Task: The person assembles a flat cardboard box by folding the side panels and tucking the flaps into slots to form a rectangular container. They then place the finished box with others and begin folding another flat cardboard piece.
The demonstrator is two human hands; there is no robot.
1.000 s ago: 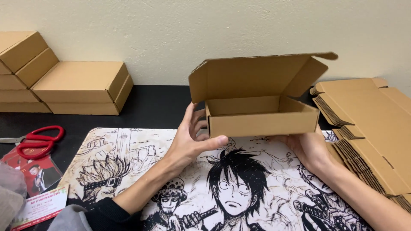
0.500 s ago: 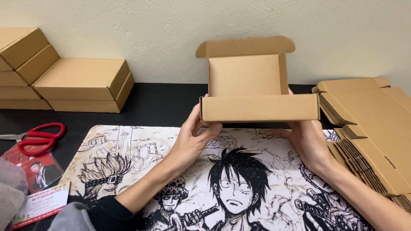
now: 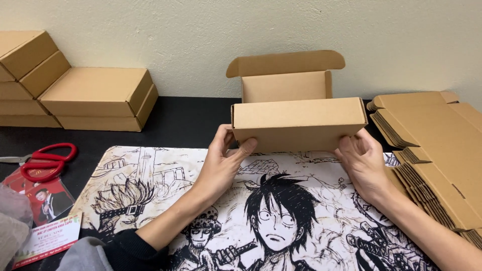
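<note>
An open brown cardboard mailer box stands on a black-and-white cartoon-print mat, its lid flap upright at the back. My left hand grips the box's lower left front corner, thumb on the front face. At the lower right front corner my right hand holds the box with fingers against its front wall. The inside of the box is hidden by its front wall.
Folded closed boxes are stacked at the back left. A pile of flat unfolded box blanks lies at the right. Red-handled scissors and printed cards lie at the left on the black table.
The box was turned from an angled pose to face me squarely and was lowered toward the mat. The lid now stands upright. Both hands kept hold of it.
</note>
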